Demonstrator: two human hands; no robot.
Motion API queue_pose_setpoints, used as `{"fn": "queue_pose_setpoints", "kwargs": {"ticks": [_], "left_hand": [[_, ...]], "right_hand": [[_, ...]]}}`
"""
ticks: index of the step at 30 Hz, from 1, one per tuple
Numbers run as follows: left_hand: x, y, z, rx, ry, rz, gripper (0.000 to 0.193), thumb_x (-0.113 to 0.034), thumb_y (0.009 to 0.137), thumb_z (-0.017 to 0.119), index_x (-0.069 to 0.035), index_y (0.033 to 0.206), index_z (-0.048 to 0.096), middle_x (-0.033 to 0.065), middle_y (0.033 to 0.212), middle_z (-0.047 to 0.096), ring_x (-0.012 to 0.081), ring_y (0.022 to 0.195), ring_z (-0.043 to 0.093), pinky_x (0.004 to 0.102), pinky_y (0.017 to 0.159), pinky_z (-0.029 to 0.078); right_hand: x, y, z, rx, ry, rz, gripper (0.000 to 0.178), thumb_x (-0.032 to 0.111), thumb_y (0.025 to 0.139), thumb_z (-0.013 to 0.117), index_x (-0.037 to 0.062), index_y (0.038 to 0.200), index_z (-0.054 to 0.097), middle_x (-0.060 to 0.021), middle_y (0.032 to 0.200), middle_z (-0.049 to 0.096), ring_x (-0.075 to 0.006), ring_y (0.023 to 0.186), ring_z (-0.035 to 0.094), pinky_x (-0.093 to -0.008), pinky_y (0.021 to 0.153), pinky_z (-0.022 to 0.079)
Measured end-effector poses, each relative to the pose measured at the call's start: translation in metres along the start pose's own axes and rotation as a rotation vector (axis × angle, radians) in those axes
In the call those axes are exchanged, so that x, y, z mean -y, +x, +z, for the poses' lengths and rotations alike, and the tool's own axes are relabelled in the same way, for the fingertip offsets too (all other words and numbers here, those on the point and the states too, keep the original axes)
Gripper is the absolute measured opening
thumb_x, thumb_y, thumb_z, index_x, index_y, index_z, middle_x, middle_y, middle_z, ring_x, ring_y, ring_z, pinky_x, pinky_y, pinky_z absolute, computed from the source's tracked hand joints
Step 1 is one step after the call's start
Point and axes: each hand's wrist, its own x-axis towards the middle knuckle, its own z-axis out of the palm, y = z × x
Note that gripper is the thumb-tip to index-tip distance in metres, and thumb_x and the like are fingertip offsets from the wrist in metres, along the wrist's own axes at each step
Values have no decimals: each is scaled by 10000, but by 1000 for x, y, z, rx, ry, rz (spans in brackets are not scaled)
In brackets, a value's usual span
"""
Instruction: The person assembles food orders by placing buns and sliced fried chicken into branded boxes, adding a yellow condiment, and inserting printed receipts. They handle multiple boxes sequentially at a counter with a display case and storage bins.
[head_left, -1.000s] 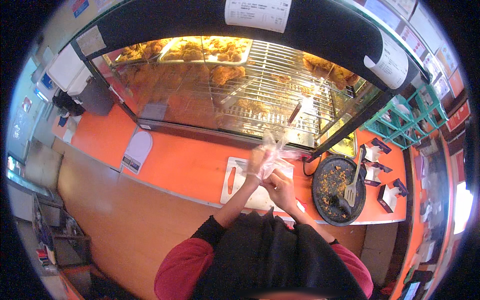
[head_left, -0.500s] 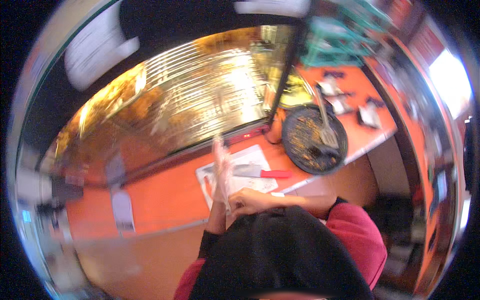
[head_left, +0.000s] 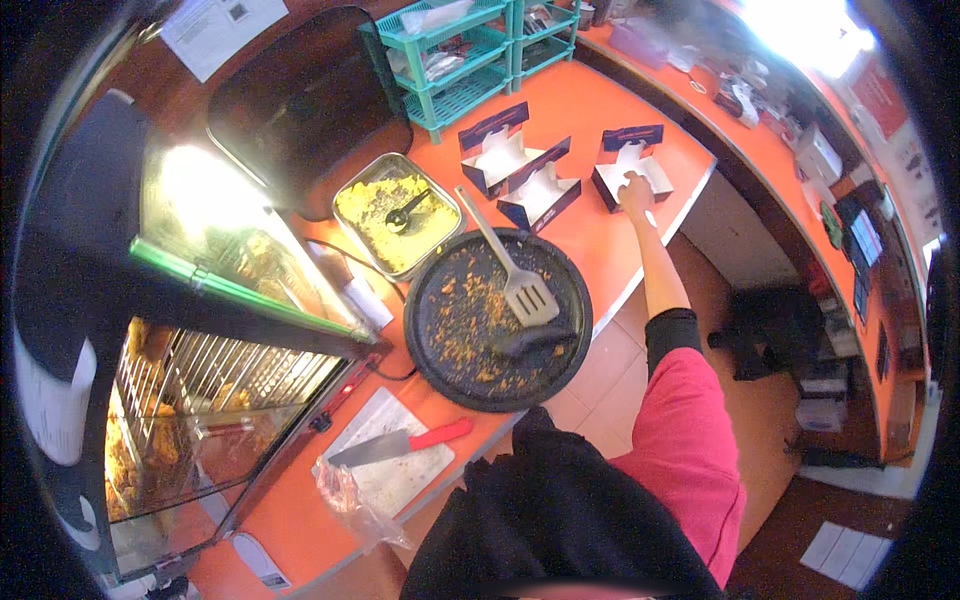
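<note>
My right arm reaches out to the far right side of the counter. My right hand (head_left: 633, 192) is at the front wall of an open dark cardboard box (head_left: 655, 178) with a white inside, its fingers bent over the wall and closed on it. My left hand is out of view. On a white cutting board (head_left: 385, 480) at the near left lies a knife (head_left: 395, 445) with a red handle. A crumpled clear plastic glove (head_left: 350, 498) lies at the board's near corner, partly hanging over the counter edge.
Two more open boxes (head_left: 540, 195) stand left of my hand. A black round pan (head_left: 450, 350) with crumbs holds a slotted spatula (head_left: 528, 297). Behind it sits a metal tray (head_left: 350, 235) of yellow food with a black spoon. A lit glass food cabinet (head_left: 230, 380) stands left, teal racks (head_left: 430, 110) behind.
My view has swung to the right. My hands have parted: the right has gone from the left wrist to a box, the left has left view. The clear glove is off, on the board.
</note>
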Motion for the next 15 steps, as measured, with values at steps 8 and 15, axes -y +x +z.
{"fn": "queue_pose_setpoints", "kwargs": {"ticks": [8, 15], "left_hand": [[-31, -48, 52, -226, 102, -256, 479, -24, 798, 559, -27, 1250, 401, 111, 1300, 403, 243, 1188, 375, 374, 1003, 294], [-42, -55, 45, -156, 216, -213, 486, -28, 794, 557, -27, 1254, 400, 122, 1302, 404, 245, 1168, 397, 376, 996, 307]], "right_hand": [[-25, 73, 83, 563, -2, 19, 699, 202, 557, 673, 295, 1209, 440, -165, 1141, 517, -371, 1109, 457, -556, 899, 379], [-44, 69, 81, 425, 122, -245, 665, 235, 568, 706, 209, 1185, 461, -187, 1135, 520, -340, 1074, 497, -464, 874, 422]]}}
